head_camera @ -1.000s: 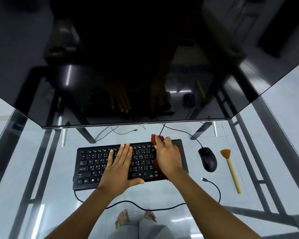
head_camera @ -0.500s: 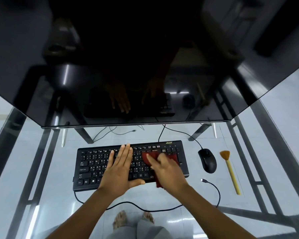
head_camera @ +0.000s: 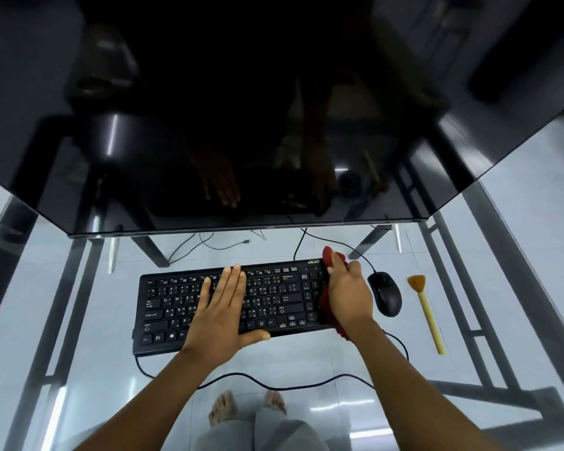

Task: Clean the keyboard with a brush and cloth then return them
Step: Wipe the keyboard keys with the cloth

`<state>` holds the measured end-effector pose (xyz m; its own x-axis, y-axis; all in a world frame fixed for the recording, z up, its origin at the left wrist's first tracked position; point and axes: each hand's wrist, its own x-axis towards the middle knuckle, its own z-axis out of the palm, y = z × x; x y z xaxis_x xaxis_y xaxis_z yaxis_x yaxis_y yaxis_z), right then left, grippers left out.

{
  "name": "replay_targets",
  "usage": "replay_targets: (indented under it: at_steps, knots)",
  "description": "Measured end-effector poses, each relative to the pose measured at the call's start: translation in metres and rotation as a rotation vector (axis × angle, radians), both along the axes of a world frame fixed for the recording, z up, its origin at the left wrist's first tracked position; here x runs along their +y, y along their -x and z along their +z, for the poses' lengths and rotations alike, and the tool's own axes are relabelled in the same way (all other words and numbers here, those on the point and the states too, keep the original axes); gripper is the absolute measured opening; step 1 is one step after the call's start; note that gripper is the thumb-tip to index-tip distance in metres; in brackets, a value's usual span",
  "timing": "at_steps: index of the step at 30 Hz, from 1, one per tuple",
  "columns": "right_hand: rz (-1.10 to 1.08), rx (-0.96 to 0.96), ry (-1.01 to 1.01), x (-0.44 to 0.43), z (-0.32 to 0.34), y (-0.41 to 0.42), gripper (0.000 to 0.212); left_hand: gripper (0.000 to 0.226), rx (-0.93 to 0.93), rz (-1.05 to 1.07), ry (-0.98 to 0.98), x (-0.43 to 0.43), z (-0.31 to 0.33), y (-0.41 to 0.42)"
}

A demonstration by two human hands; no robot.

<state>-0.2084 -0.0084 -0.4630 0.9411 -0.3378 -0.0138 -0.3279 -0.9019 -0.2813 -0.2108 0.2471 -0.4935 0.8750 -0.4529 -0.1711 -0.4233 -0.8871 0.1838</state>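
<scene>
- Since wiping needs a steady base, one keyboard (head_camera: 274, 297) lies mid-worktop (head_camera: 79, 320), under one monitor (head_camera: 209, 92).
- Left hand (head_camera: 222, 317) lies flat, fingers straight, pinning the keys.
- Right hand (head_camera: 349, 297) grasps one red cloth (head_camera: 331, 255) at keyboard's right end, probably wiping.
- One mouse (head_camera: 385, 294), then one brush (head_camera: 425, 307), lie right, untouched.

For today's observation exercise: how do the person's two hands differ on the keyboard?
The left hand lies flat, fingers straight, holding nothing; the right hand grips a red cloth. The left hand covers the middle of the keyboard; the right hand its right end. Both are on the keyboard.
</scene>
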Motion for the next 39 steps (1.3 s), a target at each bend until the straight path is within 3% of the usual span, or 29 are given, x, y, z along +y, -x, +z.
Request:
replay_targets:
  at_steps: [2, 6, 7, 9, 11, 12, 13, 15, 17, 18, 20, 22, 25, 26, 28, 30, 32, 34, 36, 39]
  knots:
    - [-0.04, 0.007, 0.003, 0.019, 0.001, -0.004, 0.044, 0.12, -0.001, -0.003, -0.006, 0.0, 0.0, 0.001]
    - [0.336, 0.012, 0.09, 0.038, -0.004, 0.017, 0.051, 0.12, 0.013, -0.006, 0.002, -0.001, 0.0, 0.0]
    - [0.338, 0.016, 0.073, 0.029, -0.002, 0.02, 0.051, 0.12, 0.017, -0.008, 0.002, 0.0, 0.0, 0.0]
    - [0.115, 0.055, 0.051, 0.011, 0.001, 0.024, 0.053, 0.12, 0.013, -0.008, 0.005, 0.001, 0.001, 0.0]
    - [-0.034, 0.083, -0.049, 0.02, 0.008, 0.033, 0.043, 0.119, 0.009, 0.001, 0.01, 0.001, 0.001, 0.001]
    - [-0.007, 0.104, -0.128, 0.032, 0.011, 0.038, 0.033, 0.119, 0.015, 0.003, 0.017, 0.001, 0.0, 0.002]
    - [0.043, 0.143, -0.283, 0.046, 0.017, 0.045, 0.03, 0.119, 0.024, 0.007, 0.024, 0.001, 0.0, 0.002]
    - [0.3, 0.213, -0.331, 0.065, 0.027, 0.06, 0.036, 0.117, 0.055, -0.002, 0.048, 0.002, 0.001, 0.0]
    - [0.393, 0.199, -0.211, 0.054, 0.027, 0.061, 0.025, 0.111, 0.036, -0.061, 0.097, 0.01, 0.006, -0.004]
    - [0.314, 0.227, -0.197, 0.044, 0.029, 0.057, 0.02, 0.109, 0.037, -0.093, 0.11, 0.017, 0.008, -0.005]
    - [0.17, 0.167, -0.116, 0.027, 0.017, 0.053, 0.042, 0.107, 0.017, -0.129, 0.092, 0.035, 0.01, -0.006]
    - [0.217, 0.134, -0.063, 0.038, 0.008, 0.057, 0.049, 0.108, -0.016, -0.058, 0.071, 0.056, 0.009, -0.002]
    - [0.506, 0.218, -0.131, 0.077, 0.023, 0.059, 0.007, 0.111, 0.013, 0.069, 0.071, 0.079, 0.005, 0.005]
    - [0.595, 0.229, -0.139, 0.085, 0.031, 0.054, 0.011, 0.109, 0.006, 0.079, 0.083, 0.084, 0.006, 0.007]
    - [0.537, 0.183, -0.126, 0.086, 0.036, 0.04, 0.025, 0.104, 0.004, 0.066, 0.111, 0.091, 0.006, 0.007]
    - [0.464, 0.122, -0.052, 0.088, 0.027, 0.027, 0.017, 0.101, 0.008, 0.048, 0.129, 0.096, 0.005, 0.006]
    - [0.485, 0.09, 0.008, 0.103, 0.014, 0.026, 0.034, 0.099, 0.023, 0.032, 0.119, 0.099, 0.003, 0.005]
    - [0.626, 0.09, -0.092, 0.121, 0.009, 0.03, 0.032, 0.098, 0.038, 0.026, 0.123, 0.099, 0.002, 0.004]
    - [0.752, 0.105, -0.048, 0.127, 0.013, 0.024, 0.03, 0.097, 0.033, 0.011, 0.128, 0.1, 0.004, 0.004]
    - [0.515, 0.091, 0.022, 0.113, 0.008, 0.002, 0.026, 0.104, -0.012, 0.084, 0.153, 0.108, 0.005, 0.004]
